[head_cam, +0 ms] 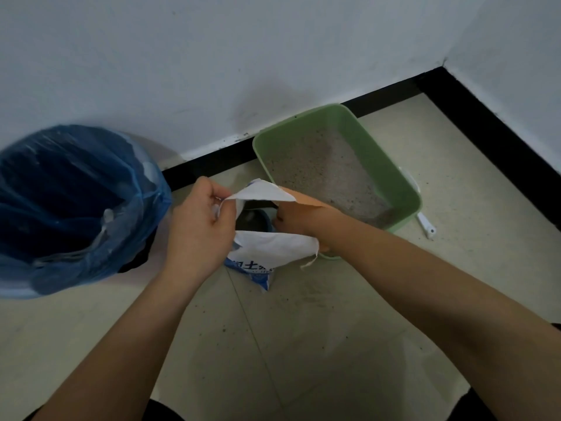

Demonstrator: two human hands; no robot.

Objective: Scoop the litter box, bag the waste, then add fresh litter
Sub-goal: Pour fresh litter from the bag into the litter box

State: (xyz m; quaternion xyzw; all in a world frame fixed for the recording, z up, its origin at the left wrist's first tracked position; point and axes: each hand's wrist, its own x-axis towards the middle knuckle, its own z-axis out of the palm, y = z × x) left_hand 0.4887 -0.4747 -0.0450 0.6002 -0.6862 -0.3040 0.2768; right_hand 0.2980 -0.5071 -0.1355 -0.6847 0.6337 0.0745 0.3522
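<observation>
A white and blue woven litter bag (270,250) stands open on the floor in front of the green litter box (403,183). My left hand (197,220) pinches the bag's left lip and holds it apart. My right hand (303,218) reaches into the bag's mouth, closed on a dark blue cup (258,221) that sits inside; its fingers are partly hidden by the bag's edge. The litter box holds a thin layer of grey litter (328,174).
A bin lined with a blue plastic bag (73,205) stands at the left by the wall. A white scoop handle (425,223) pokes out behind the box's right side. Litter grains are scattered on the tiled floor (303,299). A black baseboard (485,117) runs along both walls.
</observation>
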